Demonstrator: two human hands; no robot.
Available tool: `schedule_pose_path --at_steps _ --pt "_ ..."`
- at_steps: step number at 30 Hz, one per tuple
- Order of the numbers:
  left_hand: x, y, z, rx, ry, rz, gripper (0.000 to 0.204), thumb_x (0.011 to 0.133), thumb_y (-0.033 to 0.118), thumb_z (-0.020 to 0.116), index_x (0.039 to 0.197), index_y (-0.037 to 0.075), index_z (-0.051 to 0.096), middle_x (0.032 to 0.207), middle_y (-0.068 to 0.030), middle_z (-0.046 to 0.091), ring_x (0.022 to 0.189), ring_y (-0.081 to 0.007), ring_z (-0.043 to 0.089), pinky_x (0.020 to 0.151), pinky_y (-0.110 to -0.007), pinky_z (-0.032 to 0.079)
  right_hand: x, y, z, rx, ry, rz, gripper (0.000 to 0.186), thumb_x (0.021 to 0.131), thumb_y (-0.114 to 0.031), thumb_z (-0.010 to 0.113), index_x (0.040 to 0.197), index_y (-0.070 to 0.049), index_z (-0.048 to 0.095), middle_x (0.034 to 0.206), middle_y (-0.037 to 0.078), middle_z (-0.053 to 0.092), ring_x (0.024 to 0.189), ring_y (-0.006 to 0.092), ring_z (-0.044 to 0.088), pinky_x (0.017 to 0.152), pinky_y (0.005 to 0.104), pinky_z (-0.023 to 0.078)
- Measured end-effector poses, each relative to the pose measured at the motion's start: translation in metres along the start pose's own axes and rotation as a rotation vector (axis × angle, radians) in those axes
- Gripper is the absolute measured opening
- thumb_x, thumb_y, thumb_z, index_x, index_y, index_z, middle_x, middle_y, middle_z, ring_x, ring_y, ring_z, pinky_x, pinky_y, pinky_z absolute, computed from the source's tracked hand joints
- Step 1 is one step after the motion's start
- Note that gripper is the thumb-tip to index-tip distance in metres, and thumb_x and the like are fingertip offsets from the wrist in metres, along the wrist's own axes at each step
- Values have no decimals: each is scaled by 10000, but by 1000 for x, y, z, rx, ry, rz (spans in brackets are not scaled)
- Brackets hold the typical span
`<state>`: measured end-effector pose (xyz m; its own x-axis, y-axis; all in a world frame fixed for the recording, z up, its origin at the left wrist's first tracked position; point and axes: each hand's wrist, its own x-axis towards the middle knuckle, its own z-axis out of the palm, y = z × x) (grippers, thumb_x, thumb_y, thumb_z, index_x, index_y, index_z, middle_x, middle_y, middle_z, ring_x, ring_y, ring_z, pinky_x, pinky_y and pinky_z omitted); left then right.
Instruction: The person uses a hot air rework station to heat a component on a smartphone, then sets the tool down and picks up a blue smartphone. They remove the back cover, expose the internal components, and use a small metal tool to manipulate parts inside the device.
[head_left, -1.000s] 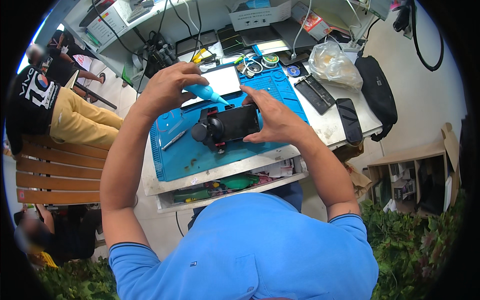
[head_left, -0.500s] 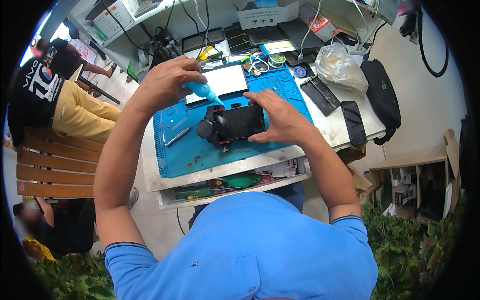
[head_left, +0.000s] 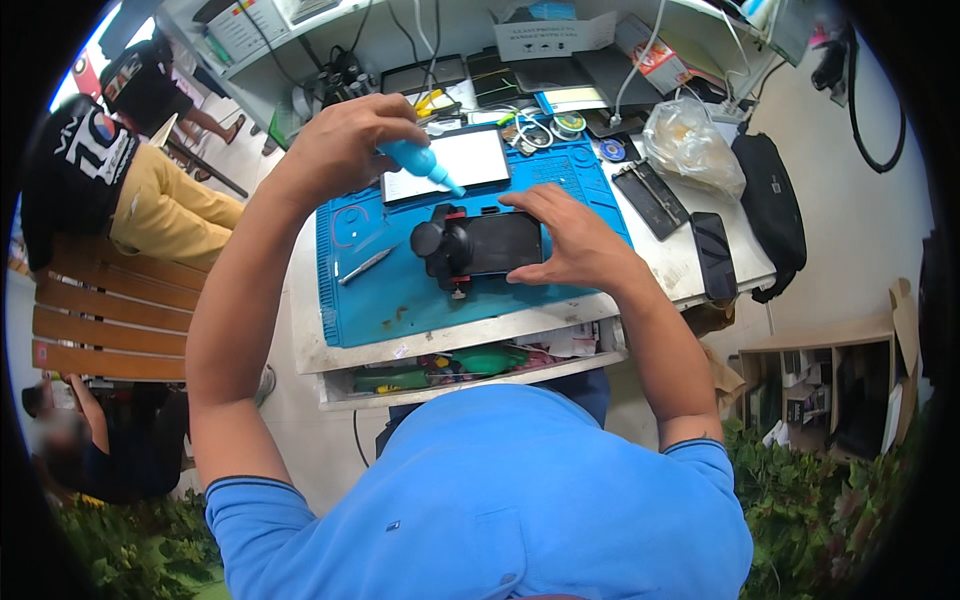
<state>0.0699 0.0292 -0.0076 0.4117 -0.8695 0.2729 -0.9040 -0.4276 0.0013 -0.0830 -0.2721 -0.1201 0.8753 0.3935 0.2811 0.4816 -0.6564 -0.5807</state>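
Observation:
My left hand (head_left: 365, 140) grips a light blue squeeze bottle (head_left: 420, 158), its nozzle pointing down toward the top edge of a black phone (head_left: 495, 243). A black clamp with a round knob (head_left: 428, 238) and red parts is fixed on the phone's left end. My right hand (head_left: 565, 235) holds the phone's right end between thumb and fingers. Both are over a blue work mat (head_left: 400, 305), where a silver pen-like tool (head_left: 365, 267) lies left of the clamp. A white-screened device (head_left: 460, 155) lies behind the phone.
An opened phone (head_left: 648, 200), a dark phone (head_left: 713, 250), a plastic bag (head_left: 690, 135) and a black pouch (head_left: 768, 210) crowd the right side. Cables and boxes fill the back. Below is an open drawer (head_left: 470, 362). Other people and a wooden bench (head_left: 110, 315) are at left, shelves (head_left: 810, 385) at right.
The bottle in my left hand has lifted slightly from the phone's edge. The whole view has shifted a little, with the desk appearing farther right. My right hand still holds the phone.

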Motion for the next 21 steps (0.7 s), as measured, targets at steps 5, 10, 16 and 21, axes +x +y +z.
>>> schedule_pose_path --at_steps 5,10,16,21 --pt "-53 -40 23 -838 202 -413 506 868 124 953 1308 32 721 1175 -44 765 1102 -170 737 1006 -342 603 0 3 -2 12 -138 90 822 770 -366 963 1480 -107 640 1337 164 654 1265 383 633 1105 469 527" --pt "-125 -78 71 -926 376 -696 608 875 210 975 1362 8 673 1200 -80 772 1085 -191 765 946 -323 629 3 4 1 -119 -206 77 797 763 -387 949 1433 -73 652 1313 170 651 1280 387 613 1119 473 509" --pt "-161 -122 109 -484 602 -1006 555 884 258 944 1299 -22 705 1149 -173 823 1011 -241 812 921 -362 629 29 -14 11 -164 -217 47 737 719 -353 961 1308 3 697 1219 166 653 1201 369 611 1073 470 525" --pt "-150 -148 130 -292 610 -1089 561 854 298 957 1272 6 724 1100 -160 823 1003 -283 803 929 -405 612 34 -16 13 -142 -222 88 705 694 -334 933 1254 32 710 1202 187 659 1170 386 623 1038 482 533"
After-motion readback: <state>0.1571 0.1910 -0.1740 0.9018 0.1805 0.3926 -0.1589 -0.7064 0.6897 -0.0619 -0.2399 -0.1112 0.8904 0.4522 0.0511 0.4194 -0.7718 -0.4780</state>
